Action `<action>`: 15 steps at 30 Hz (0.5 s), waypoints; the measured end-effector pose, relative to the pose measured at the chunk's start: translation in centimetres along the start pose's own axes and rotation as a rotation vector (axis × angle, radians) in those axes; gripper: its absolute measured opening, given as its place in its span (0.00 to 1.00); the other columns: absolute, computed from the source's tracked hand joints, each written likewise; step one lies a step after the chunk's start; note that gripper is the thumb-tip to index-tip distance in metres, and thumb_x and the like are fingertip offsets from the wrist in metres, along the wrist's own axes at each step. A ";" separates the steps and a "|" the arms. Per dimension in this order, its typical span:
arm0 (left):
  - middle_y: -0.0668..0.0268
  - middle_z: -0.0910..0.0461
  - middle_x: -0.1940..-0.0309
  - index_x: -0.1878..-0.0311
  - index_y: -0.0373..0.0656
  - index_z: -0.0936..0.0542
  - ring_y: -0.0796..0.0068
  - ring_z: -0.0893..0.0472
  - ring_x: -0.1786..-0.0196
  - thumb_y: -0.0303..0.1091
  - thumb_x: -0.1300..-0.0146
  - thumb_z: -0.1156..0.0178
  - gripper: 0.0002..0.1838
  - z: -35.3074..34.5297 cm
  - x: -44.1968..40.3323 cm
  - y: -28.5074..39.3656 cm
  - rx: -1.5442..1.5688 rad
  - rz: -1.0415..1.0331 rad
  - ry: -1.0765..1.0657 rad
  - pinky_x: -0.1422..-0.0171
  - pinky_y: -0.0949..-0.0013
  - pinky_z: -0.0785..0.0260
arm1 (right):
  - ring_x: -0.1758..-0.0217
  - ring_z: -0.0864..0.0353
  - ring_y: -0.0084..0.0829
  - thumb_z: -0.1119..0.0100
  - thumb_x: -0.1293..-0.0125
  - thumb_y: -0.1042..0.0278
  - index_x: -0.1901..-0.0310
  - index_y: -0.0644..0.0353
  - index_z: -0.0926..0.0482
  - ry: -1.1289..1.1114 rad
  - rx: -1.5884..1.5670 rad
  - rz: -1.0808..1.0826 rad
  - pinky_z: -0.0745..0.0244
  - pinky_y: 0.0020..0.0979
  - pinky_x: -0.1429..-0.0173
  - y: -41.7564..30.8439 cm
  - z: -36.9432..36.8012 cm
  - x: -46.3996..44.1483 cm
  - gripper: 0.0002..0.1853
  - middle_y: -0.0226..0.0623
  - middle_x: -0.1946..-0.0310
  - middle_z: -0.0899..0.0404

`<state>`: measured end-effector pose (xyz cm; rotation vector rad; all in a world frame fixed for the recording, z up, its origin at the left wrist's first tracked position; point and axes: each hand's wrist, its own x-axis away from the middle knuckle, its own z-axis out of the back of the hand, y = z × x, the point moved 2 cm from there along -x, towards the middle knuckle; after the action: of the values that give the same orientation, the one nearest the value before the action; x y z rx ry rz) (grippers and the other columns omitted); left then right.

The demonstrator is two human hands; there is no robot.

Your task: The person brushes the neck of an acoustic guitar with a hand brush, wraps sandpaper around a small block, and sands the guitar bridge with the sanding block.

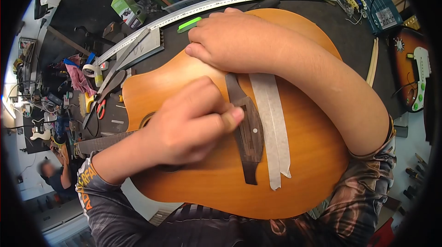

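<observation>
An acoustic guitar (313, 164) with an orange-brown top lies face up in front of me. My left hand (193, 125) is closed, its thumb tip at the edge of the dark wooden bridge (253, 129). Whatever its fingers hold, if anything, is hidden. The hand and wrist cover much of the soundhole (147, 119). Two strips of pale masking tape (271, 132) run alongside the bridge. My right hand (221, 40) lies across the guitar's far edge, fingers curled over the side and partly hidden. Against its knuckles is a bright green object (188, 25), kind unclear.
A long steel ruler (221, 2) spans the back of the dark workbench (78, 14). Red-handled scissors (101, 109), a tape roll (90, 70) and a green box (128, 8) are on the left. A sunburst electric guitar (407, 70) stands right. Another person (57, 173) is at far left.
</observation>
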<state>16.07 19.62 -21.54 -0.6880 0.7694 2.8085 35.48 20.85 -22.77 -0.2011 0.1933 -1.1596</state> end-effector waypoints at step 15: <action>0.61 0.20 0.66 0.48 0.32 0.12 0.61 0.18 0.67 0.12 0.35 0.24 0.14 -0.7 0.2 1.3 0.043 -0.004 0.003 0.66 0.59 0.22 | 0.42 0.06 0.50 0.58 0.06 0.48 0.44 0.61 0.09 -0.003 0.013 -0.005 0.18 0.53 0.31 0.1 -0.1 -0.1 0.29 0.48 0.50 0.05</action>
<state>15.83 18.15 -21.56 -0.6859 0.8253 2.7792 35.49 20.99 -22.86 -0.1923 0.1829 -1.1651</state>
